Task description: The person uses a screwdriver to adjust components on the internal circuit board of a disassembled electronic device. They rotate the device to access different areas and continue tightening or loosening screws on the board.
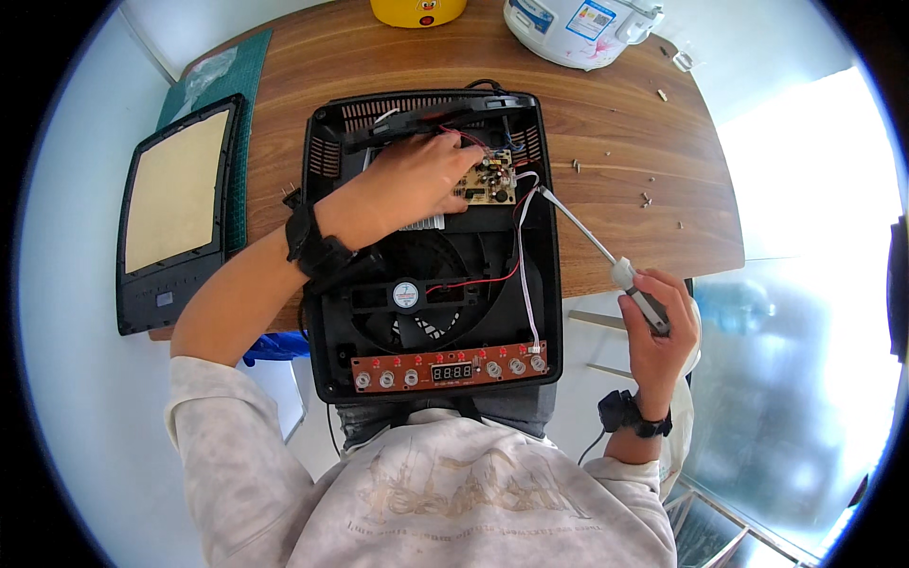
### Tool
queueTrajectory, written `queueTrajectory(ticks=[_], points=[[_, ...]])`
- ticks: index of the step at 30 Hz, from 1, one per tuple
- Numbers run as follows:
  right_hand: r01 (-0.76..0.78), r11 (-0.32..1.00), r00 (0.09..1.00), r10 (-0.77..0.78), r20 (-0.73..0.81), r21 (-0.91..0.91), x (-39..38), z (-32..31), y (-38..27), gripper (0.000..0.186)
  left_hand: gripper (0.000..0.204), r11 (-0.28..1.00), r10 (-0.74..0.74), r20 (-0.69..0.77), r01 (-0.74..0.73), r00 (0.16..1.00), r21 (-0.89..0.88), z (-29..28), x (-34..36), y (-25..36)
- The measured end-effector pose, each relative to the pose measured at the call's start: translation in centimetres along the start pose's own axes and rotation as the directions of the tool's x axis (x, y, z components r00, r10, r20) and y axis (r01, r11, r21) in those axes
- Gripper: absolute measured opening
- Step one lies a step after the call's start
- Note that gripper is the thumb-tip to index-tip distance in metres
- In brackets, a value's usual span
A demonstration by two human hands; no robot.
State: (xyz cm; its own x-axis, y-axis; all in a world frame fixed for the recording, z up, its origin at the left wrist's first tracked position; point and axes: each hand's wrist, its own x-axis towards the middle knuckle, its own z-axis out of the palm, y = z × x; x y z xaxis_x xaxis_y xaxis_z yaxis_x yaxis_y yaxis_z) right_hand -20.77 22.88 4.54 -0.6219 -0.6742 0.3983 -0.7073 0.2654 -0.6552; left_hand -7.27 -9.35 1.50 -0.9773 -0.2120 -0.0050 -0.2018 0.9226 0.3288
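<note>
My left hand (421, 175) reaches into an open black appliance housing (552, 303), an induction cooker by its look. Its thumb and fingers are bent about the left part of a tan circuit board (499, 175), gripping it; some fingertips are hidden. A tilted black part (426, 115) stands just beyond that hand. Out to the right, my right hand (655, 322) is closed around a screwdriver (625, 275) with a grey and white handle. Its tip lies near a white cable (524, 265), which runs to a red-brown control board (426, 371) at the near edge.
A fan (405, 294) sits in the housing. The cooker's black-framed top panel (177, 194) rests at left over a green cutting mat (248, 85). Loose screws (647, 200) lie on the wooden table (625, 123). A rice cooker (568, 43) and a yellow container (417, 11) stand at the back.
</note>
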Motion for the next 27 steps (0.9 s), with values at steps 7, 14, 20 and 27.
queueTrajectory(ticks=[7, 14, 20, 27], points=[[-0.094, 0.954, 0.991, 0.116, -0.062, 0.286, -0.7, 3.2, 2.5, 0.029, 0.061, 0.999, -0.012, -0.021, 0.011, 1.000, -0.031, -0.2, 0.1, 0.2], [-0.104, 0.945, 0.990, 0.129, -0.063, 0.310, -1.6, 3.5, 2.6, 0.028, 0.062, 1.000, 0.006, -0.024, -0.007, 1.000, -0.026, 0.1, 0.3, -0.2], [-0.083, 0.950, 0.991, 0.111, -0.079, 0.300, -1.5, 3.3, 2.2, 0.028, 0.062, 1.000, -0.007, 0.011, 0.007, 1.000, -0.026, -0.4, 0.4, 0.1], [-0.085, 0.965, 0.990, 0.111, -0.091, 0.248, -1.3, 2.9, 2.2, 0.029, 0.063, 0.999, -0.007, 0.037, 0.009, 0.999, -0.031, -0.3, 0.7, 0.2]])
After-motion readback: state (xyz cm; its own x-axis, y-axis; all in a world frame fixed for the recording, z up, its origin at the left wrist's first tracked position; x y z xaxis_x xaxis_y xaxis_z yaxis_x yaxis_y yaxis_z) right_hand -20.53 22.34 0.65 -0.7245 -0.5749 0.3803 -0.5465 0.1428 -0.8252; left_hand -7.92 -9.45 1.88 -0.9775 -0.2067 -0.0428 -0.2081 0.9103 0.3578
